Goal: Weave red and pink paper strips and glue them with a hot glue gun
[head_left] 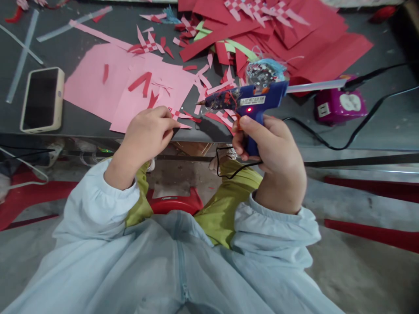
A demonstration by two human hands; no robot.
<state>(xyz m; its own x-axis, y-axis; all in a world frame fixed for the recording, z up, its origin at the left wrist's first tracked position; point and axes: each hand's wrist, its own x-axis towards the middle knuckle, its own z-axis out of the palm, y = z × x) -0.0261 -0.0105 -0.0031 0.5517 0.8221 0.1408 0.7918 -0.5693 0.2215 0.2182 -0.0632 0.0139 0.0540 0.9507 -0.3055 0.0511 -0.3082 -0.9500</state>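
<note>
My right hand [275, 144] is wrapped round the handle of a blue hot glue gun [262, 97], its red light lit and its nozzle pointing left over the table. A clear glue stick [316, 86] sticks out of the gun's back end. My left hand [149, 131] is closed at the table's front edge, thumb and fingertips pinched on a small woven paper piece [174, 113] in red and pink. Part of that piece is hidden behind the fingers. Under and behind it lie pink paper sheets [94, 83] with red paper scraps on them.
Red paper sheets [330, 52] are heaped at the back right. A tub of small beads [265, 74] stands behind the glue gun, and a purple box [340, 104] to its right. A black cable [355, 133] crosses the table there. A phone [42, 100] lies at the left.
</note>
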